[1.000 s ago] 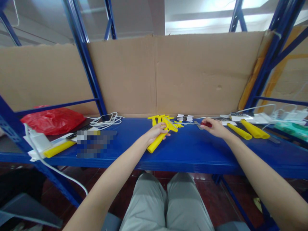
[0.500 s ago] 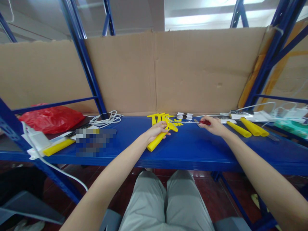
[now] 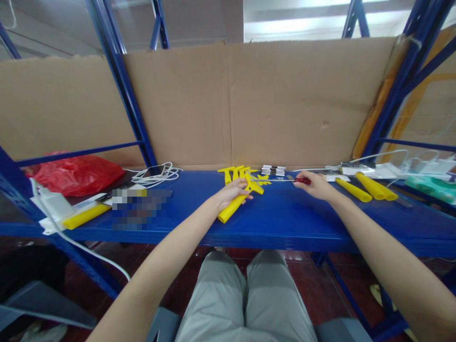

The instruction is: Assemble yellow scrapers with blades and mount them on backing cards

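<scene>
My left hand (image 3: 234,191) is closed around a yellow plastic scraper handle (image 3: 230,210), whose round tube points toward me and whose wide head lies past the fingers. In my right hand (image 3: 316,185) is a screwdriver (image 3: 302,181), gripped by its dark red handle. Its long metal shaft runs level to the left, with the tip at the scraper head. Whether the tip sits in a screw is too small to see. Behind the left hand lie several yellow T-shaped pieces (image 3: 228,176), with small yellow parts (image 3: 264,180) beside them.
A stack of small white packets (image 3: 273,170) stands near the cardboard wall (image 3: 285,104). Yellow tubes (image 3: 353,190) lie on the right of the blue shelf (image 3: 285,223). At the left are a red plastic bag (image 3: 76,175), coiled white cable (image 3: 158,175) and another yellow tube (image 3: 87,217).
Both hands keep nearly the same place and the same grips. The whole view has shifted very slightly; no object has visibly been moved.
</scene>
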`<state>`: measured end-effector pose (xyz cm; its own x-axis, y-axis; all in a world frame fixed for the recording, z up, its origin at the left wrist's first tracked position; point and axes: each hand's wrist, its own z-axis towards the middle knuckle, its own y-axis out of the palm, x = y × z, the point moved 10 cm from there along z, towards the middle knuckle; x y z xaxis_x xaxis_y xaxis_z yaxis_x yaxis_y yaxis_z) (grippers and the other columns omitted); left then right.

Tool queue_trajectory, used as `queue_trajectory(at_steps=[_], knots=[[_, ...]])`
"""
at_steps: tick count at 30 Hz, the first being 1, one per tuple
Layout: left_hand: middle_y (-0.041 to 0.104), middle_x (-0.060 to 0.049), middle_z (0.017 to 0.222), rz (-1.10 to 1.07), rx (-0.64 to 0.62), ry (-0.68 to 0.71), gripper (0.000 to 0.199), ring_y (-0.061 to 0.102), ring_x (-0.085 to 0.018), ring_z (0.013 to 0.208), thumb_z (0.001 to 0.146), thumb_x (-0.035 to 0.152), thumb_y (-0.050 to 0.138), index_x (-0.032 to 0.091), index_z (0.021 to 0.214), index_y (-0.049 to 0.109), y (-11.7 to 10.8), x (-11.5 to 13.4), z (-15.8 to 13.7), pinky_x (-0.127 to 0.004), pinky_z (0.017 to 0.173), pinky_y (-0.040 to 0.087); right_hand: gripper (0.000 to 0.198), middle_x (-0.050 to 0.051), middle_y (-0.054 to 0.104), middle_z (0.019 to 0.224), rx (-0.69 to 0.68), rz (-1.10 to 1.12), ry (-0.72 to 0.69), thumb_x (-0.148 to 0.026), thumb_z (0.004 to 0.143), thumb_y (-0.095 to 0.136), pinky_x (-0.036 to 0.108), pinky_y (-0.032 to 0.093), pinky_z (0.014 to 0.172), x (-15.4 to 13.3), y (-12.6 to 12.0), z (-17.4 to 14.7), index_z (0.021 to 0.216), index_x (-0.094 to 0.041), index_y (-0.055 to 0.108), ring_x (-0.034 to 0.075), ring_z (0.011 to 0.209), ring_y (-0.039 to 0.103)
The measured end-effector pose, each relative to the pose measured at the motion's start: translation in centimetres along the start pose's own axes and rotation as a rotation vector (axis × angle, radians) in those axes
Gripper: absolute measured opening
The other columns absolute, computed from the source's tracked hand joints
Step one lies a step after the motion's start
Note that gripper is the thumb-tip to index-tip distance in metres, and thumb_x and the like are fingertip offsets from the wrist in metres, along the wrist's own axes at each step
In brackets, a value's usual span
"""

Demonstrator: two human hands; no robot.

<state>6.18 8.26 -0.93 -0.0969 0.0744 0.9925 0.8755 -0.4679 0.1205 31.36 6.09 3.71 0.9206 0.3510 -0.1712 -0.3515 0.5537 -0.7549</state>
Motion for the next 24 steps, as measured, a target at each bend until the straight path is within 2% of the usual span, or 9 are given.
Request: queue_trajectory(at_steps=[11, 24], knots=[[0.058, -0.008, 0.108, 0.004, 0.016, -0.007, 0.038, 0.065, -0.01, 0.056, 0.072, -0.01, 0.05, 0.016, 0.099, 0.048, 0.04, 0.18, -0.28, -0.017, 0.04, 0.046, 0.023, 0.005, 0.07, 0.085, -0.045, 0.041, 0.028, -0.045, 0.08, 0.054, 0.036, 0.043, 0.071, -0.29, -0.31, 0.01, 0.086, -0.023, 0.059, 0.022, 0.074, 0.062], [0.055, -0.011, 0.118, 0.01, 0.002, -0.013, 0.043, 0.066, -0.01, 0.058, 0.071, -0.009, 0.051, 0.017, 0.106, 0.048, 0.07, -0.01, -0.24, -0.017, 0.041, 0.047, 0.024, 0.005, 0.069, 0.082, -0.04, 0.042, 0.01, -0.046, 0.081, 0.053, 0.036, 0.044, 0.07, -0.16, 0.06, -0.04, 0.085, -0.023, 0.059, 0.022, 0.075, 0.063]])
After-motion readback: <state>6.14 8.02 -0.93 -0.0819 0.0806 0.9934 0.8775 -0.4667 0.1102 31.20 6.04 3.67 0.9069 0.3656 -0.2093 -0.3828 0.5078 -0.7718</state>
